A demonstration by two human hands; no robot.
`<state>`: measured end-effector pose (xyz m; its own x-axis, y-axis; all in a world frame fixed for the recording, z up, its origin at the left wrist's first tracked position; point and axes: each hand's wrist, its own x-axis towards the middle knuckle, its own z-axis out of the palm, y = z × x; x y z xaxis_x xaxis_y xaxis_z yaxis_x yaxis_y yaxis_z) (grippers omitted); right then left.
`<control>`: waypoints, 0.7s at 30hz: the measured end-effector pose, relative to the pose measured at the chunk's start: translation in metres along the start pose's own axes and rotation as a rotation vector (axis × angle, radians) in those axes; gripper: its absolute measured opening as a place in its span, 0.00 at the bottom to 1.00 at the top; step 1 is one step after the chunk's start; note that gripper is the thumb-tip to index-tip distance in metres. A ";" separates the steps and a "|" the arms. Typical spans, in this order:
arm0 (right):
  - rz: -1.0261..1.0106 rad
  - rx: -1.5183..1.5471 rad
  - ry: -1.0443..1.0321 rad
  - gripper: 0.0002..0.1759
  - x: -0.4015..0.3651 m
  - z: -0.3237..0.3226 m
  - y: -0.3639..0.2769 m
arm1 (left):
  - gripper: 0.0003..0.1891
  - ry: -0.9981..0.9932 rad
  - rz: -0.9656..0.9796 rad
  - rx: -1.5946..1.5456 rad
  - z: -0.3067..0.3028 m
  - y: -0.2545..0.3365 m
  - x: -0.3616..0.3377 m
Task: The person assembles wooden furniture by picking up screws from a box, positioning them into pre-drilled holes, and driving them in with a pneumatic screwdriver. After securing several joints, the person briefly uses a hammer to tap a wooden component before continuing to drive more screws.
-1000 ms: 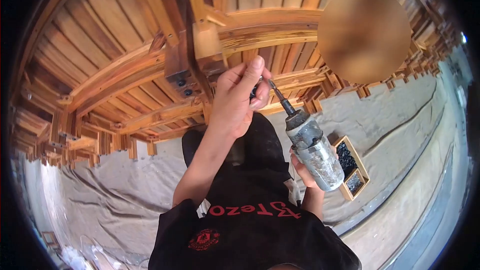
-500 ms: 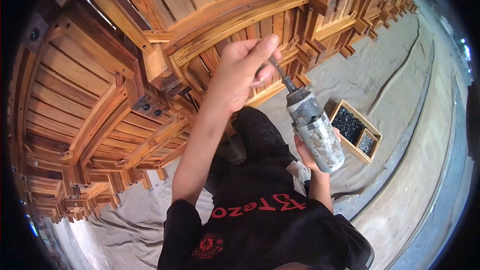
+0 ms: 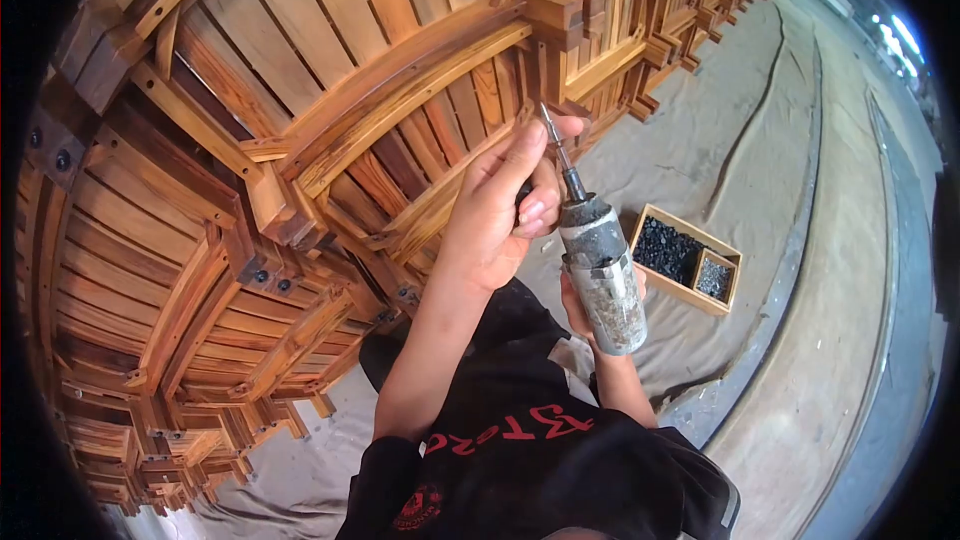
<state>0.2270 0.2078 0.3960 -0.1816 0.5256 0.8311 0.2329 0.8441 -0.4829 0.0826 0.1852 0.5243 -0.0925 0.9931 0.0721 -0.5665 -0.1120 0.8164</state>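
Observation:
My right hand [image 3: 577,306] is wrapped round a worn grey impact driver [image 3: 606,280], mostly hidden behind the tool's body. The driver points up and away, with a slim metal bit [image 3: 559,147] in its black nose. My left hand [image 3: 505,195] is closed beside the bit, the thumb and forefinger around its tip. A small dark piece [image 3: 523,190] shows between the curled fingers; I cannot make out what it is. Beyond the hands stands slatted wooden furniture [image 3: 420,55] with curved rails and pre-drilled holes.
An open wooden box [image 3: 735,290] of black caps or plugs stands at the right, with small silver hardware in its corner compartment. Grey cloth [image 3: 690,165] covers the floor. Wooden frames with bolted joints [image 3: 270,280] crowd the left side, close to my left arm.
The view has shifted, so the furniture and box sit further left. My left hand has come down along the bit, and the bit's tip now shows at the thumb. The driver stands more upright.

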 end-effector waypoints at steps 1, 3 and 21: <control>-0.043 -0.011 -0.029 0.22 -0.001 -0.002 0.003 | 0.20 0.018 -0.027 -0.031 0.001 -0.002 -0.001; -0.054 -0.015 -0.004 0.22 -0.005 -0.002 0.007 | 0.18 0.081 -0.059 -0.096 -0.002 -0.010 -0.003; 0.053 0.096 -0.110 0.23 -0.019 0.000 0.012 | 0.09 0.449 -0.137 -0.402 -0.127 -0.110 -0.062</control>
<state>0.2328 0.2077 0.3747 -0.2766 0.5733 0.7712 0.1538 0.8186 -0.5534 0.0472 0.1320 0.3574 -0.2831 0.8979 -0.3372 -0.8536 -0.0756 0.5154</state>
